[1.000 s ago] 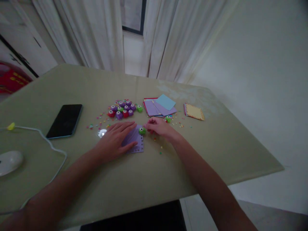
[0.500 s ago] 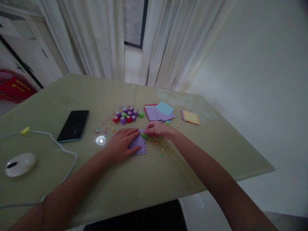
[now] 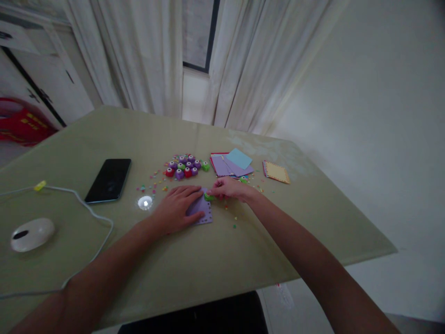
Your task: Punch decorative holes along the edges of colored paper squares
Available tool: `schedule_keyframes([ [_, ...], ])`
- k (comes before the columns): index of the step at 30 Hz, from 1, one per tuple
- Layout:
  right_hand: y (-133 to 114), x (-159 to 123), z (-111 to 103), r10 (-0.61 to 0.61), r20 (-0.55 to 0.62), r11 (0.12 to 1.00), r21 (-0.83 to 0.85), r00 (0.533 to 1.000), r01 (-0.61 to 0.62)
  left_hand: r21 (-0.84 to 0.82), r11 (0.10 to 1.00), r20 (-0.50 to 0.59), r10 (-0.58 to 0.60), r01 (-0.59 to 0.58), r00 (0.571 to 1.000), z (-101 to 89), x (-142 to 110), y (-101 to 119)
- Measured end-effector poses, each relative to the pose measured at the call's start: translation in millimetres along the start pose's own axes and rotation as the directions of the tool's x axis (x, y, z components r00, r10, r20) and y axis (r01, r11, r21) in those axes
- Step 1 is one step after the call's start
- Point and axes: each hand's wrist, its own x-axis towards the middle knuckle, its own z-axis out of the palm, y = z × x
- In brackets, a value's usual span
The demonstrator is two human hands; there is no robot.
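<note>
A purple paper card (image 3: 203,212) lies on the table with a row of small punched holes along its right edge and lower corner. My left hand (image 3: 179,208) is spread flat over the card's left part, fingers stretched out, pressing it to the table. At the card's upper right edge sits a small green craft punch (image 3: 208,196). My right hand (image 3: 225,188) has its fingers closed round the right side of this punch, partly hiding it. Another green punch (image 3: 243,179) stands just behind my right hand.
Several purple, red and green punches (image 3: 184,166) cluster at the back, amid scattered paper confetti (image 3: 153,185). Right of them lie stacked coloured cards (image 3: 231,163) and a yellow card (image 3: 277,171). Leftward are a phone (image 3: 109,181), a white mouse (image 3: 33,234) and a cable (image 3: 91,211).
The view has shifted slightly. My left hand stays flat on the card, and my right hand stays closed at the green craft punch on its edge.
</note>
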Motion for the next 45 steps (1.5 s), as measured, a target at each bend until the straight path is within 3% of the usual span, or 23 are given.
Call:
schedule_keyframes([
  [5,5,4,0,-0.029,0.033,0.999,-0.029,0.999,0.029,0.029,1.0,0.005,0.001,-0.001,1.0,0.2,0,0],
  [10,11,9,-1,-0.093,-0.017,0.982,-0.164,0.996,0.089,0.042,0.999,0.0,0.01,-0.01,1.0,-0.1,-1,1],
  [22,11,12,-3,-0.114,-0.015,0.92,-0.379,0.993,0.1,0.024,1.0,0.001,0.008,-0.008,1.0,0.8,0,-1],
  [36,-16,-3,5,-0.052,-0.025,0.892,-0.45,0.998,0.036,0.007,1.0,0.007,-0.018,0.018,1.0,0.4,1,1],
  [45,0,-1,7,-0.106,-0.067,0.929,-0.363,0.992,0.075,0.012,1.0,0.011,-0.007,0.007,1.0,-0.5,1,2],
])
